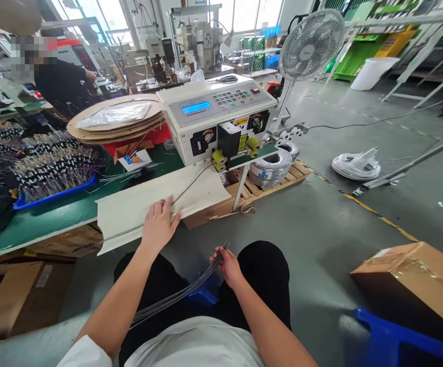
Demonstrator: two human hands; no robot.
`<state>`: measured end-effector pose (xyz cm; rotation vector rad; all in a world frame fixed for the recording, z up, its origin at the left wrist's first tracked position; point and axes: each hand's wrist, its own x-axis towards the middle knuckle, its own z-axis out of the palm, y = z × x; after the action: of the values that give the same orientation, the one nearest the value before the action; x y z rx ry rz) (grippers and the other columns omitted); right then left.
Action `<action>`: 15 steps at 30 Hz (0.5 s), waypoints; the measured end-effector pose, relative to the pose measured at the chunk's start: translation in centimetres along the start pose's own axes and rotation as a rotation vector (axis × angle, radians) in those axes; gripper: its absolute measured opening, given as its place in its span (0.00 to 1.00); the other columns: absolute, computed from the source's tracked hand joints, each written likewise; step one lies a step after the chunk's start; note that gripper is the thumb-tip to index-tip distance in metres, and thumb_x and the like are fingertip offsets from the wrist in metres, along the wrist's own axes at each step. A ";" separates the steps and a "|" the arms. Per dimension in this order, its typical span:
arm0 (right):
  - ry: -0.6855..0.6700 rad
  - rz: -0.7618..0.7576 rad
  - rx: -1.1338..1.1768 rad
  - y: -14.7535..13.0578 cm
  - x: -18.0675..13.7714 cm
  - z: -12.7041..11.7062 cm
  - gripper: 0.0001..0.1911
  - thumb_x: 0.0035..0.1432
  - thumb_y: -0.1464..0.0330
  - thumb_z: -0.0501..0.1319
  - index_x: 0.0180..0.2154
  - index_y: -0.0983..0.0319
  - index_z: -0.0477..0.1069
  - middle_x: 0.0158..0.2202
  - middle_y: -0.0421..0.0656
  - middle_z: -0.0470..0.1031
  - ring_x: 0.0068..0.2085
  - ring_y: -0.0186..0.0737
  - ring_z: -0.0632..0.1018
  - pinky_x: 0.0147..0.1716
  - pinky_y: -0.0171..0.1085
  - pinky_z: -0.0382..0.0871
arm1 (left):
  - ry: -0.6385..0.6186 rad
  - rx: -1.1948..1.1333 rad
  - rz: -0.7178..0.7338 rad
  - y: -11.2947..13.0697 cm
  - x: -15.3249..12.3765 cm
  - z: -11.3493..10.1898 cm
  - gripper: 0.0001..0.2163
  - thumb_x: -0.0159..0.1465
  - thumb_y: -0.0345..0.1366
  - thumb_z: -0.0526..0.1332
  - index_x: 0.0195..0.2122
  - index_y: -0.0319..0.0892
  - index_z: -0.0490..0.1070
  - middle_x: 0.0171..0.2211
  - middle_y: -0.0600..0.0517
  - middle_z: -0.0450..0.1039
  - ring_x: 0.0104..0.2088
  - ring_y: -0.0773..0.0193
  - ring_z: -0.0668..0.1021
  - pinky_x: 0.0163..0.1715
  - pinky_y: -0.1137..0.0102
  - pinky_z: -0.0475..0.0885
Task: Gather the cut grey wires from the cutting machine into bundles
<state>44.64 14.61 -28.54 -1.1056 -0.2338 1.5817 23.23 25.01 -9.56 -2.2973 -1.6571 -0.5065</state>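
My left hand (159,222) lies on a cream sheet (202,193) with its fingers stretched and thumb apart. A thin grey cable (191,183) runs beneath its fingers, coming from the yellow-green rollers (218,159) of a white wire-cutting machine (221,104). Over my lap, my right hand (227,265) is closed around one end of a bundle of grey cables (183,293). The cut ends stick up just past the fingers, and the rest of the bundle trails down to the left, under my left forearm.
On the green bench (72,214) are a blue tray (57,193) of wire bundles and stacked cardboard discs (114,117). Cable coils (271,168) rest on a pallet. A fan (309,48) stands behind, a carton (412,285) at right. A person (63,81) works at far left.
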 end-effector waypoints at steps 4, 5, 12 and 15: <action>-0.003 -0.015 0.008 0.0 0.1 0.0 0.20 0.49 0.53 0.71 0.36 0.60 0.75 0.25 0.38 0.74 0.31 0.43 0.82 0.32 0.39 0.76 | -0.051 -0.012 0.038 -0.1 -0.1 -0.6 0.27 0.72 0.51 0.47 0.67 0.42 0.56 0.54 0.40 0.71 0.53 0.49 0.73 0.45 0.61 0.70; -0.007 -0.020 0.005 0.0 0.0 0.0 0.20 0.49 0.52 0.71 0.36 0.60 0.75 0.25 0.38 0.74 0.32 0.43 0.82 0.32 0.39 0.76 | -0.065 -0.019 0.063 -0.3 -0.3 -0.7 0.25 0.72 0.50 0.48 0.65 0.43 0.60 0.52 0.42 0.72 0.51 0.51 0.74 0.42 0.63 0.70; -0.024 -0.075 0.044 -0.8 -0.7 0.1 0.22 0.48 0.51 0.72 0.38 0.61 0.76 0.29 0.42 0.79 0.36 0.46 0.83 0.35 0.40 0.76 | 0.074 -0.025 0.399 -2.7 -6.8 -2.7 0.05 0.69 0.36 0.58 0.43 0.45 0.72 0.32 0.54 0.77 0.33 0.64 0.77 0.33 0.68 0.66; -0.009 -0.117 0.095 -1.0 -1.0 0.5 0.23 0.48 0.52 0.72 0.40 0.61 0.77 0.33 0.45 0.82 0.37 0.46 0.84 0.35 0.40 0.76 | 0.026 -0.056 0.510 -1.9 -11.5 -3.1 0.05 0.67 0.34 0.61 0.43 0.43 0.72 0.28 0.55 0.75 0.29 0.66 0.75 0.30 0.68 0.64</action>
<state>44.87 14.26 -27.12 -0.9935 -0.2231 1.4792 17.73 14.48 -11.65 -2.6065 -0.9897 -0.4625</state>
